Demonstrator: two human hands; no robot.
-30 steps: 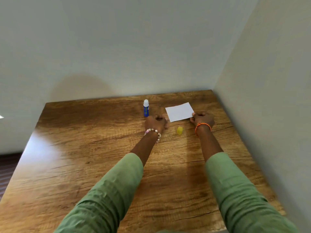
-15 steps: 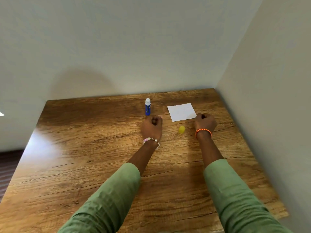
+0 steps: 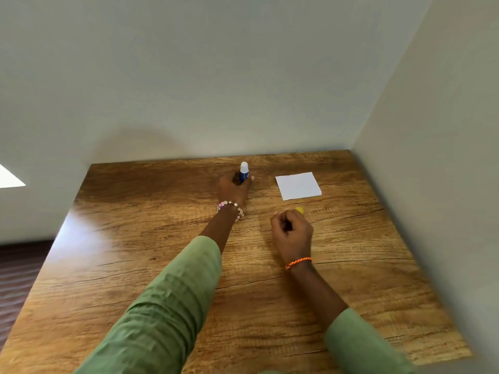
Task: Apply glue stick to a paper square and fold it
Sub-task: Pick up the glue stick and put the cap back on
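A blue glue stick (image 3: 243, 171) with a white top stands upright near the table's far edge. My left hand (image 3: 233, 188) reaches to it, fingers curled round its lower body. A white paper square (image 3: 298, 185) lies flat to the right of the stick, with neither hand touching it. A small yellow cap (image 3: 299, 210) sits on the table just in front of the paper, partly hidden by my right hand (image 3: 291, 230). That hand is curled into a fist above the table and holds nothing.
The wooden table (image 3: 162, 238) stands in a corner, with a wall (image 3: 243, 90) along its far edge and another wall (image 3: 445, 184) along its right side. The floor shows beyond the left edge.
Both hands let go of the paper's near edge. My left hand moved forward and closed round the glue stick. My right hand drew back toward me, past the yellow cap.
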